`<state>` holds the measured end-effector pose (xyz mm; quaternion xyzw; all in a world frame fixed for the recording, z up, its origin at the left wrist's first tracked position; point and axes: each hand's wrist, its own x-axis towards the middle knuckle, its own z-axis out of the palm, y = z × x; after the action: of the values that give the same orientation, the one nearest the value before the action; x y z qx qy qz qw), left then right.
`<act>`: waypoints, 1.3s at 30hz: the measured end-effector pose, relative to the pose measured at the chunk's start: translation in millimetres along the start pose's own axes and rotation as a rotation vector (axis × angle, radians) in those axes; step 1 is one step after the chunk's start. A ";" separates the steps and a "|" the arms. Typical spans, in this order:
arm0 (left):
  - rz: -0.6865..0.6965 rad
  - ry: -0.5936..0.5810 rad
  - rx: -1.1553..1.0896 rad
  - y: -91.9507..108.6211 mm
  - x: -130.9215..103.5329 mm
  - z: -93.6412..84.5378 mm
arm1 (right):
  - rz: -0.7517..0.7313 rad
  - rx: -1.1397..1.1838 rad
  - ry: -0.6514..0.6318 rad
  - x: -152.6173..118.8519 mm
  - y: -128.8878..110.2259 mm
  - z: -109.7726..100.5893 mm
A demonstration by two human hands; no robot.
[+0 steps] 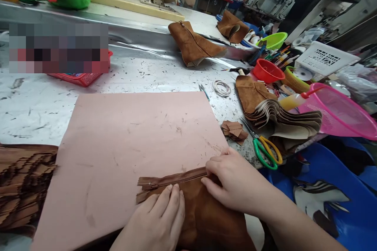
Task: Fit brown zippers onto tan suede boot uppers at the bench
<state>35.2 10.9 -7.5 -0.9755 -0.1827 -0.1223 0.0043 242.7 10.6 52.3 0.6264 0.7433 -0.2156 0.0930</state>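
Note:
A brown zipper (176, 178) lies along the upper edge of a brown suede boot piece (203, 211) at the near edge of a pink sheet (132, 137). My left hand (161, 215) rests on the suede just below the zipper, its fingers stretched out flat and close together near the slider end. At the zipper's right end, my right hand (228, 180) has its thumb and curled fingers closed on the tape and the suede edge. Part of the zipper is hidden under that hand. A pale lining shows at the piece's lower right.
Stacked brown zippers (26, 188) lie left. On the right are scissors (265, 151), small brown scraps (235, 131), stacked suede pieces (279, 115) and a blue bin (312, 172). Farther back stand a suede boot upper (194, 45) and a red basket (88, 78). Another person sits opposite.

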 end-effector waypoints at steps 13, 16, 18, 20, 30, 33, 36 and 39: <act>0.003 -0.062 -0.029 2.1 5.4 8.7 | 0.026 0.056 0.004 0.6 5.8 11.6; -0.006 -0.042 0.001 6.5 20.9 7.7 | 0.025 0.023 0.029 3.4 2.9 14.5; 0.016 0.017 0.014 9.5 33.3 8.3 | 0.022 -0.014 0.028 4.5 0.1 14.9; 0.081 0.031 0.009 11.7 42.2 10.6 | 0.053 -0.044 0.009 2.6 -0.1 12.3; 0.153 -0.067 -0.047 3.0 39.2 14.1 | 0.356 1.008 0.207 -28.7 39.3 21.1; 0.170 -0.031 -0.021 0.9 43.5 14.7 | 0.430 1.052 0.366 -26.3 37.5 38.6; 0.180 -0.046 -0.018 0.0 47.1 17.0 | 0.431 0.893 0.398 -24.8 36.6 46.3; 0.174 -0.066 -0.020 -0.3 48.6 19.2 | 0.422 0.744 0.420 -24.4 38.2 46.7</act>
<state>83.6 29.5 -14.5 -0.9912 -0.0960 -0.0911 -0.0007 278.4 -26.9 13.0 0.7846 0.4749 -0.3120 -0.2481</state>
